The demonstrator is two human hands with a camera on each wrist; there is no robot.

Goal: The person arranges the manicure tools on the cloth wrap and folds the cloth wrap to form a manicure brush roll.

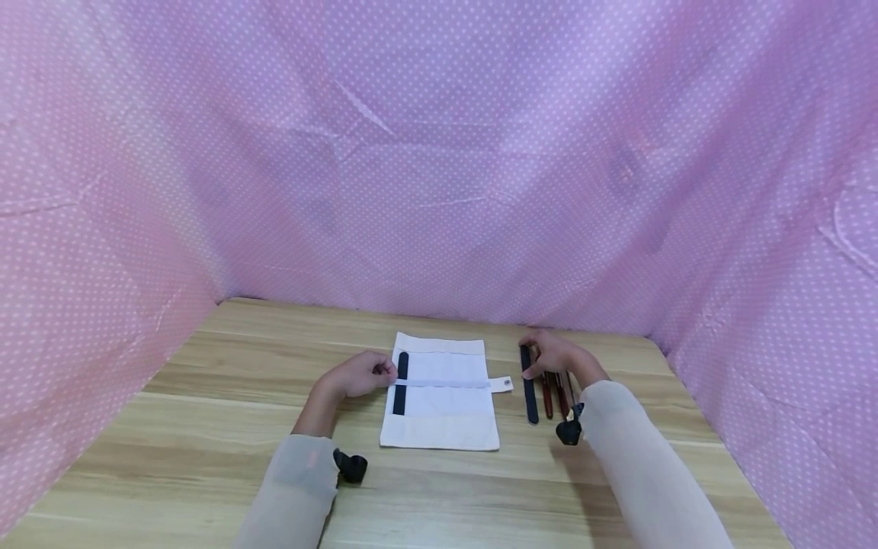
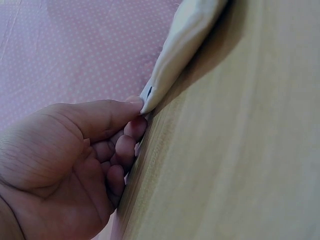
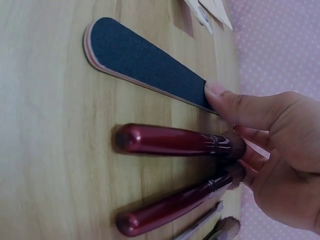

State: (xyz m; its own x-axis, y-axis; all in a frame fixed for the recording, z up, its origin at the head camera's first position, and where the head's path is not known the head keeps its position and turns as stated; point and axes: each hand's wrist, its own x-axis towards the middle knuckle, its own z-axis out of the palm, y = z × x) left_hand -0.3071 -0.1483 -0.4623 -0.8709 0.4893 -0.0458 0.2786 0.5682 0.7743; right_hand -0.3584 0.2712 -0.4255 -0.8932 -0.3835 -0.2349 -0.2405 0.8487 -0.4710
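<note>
A white fabric roll case lies unfolded on the table, with a band running across its middle. One black nail file is tucked under that band near the left edge. My left hand pinches the case's left edge between thumb and finger, as the left wrist view shows close up at the cloth edge. To the right of the case, my right hand holds a second black nail file by its far end. Two dark red makeup brushes lie beside that file, under the hand.
A strap with a snap sticks out from the case's right side. Past the red brushes lie a thin metal tool and another brush, partly cut off. Pink dotted cloth hangs around the wooden table.
</note>
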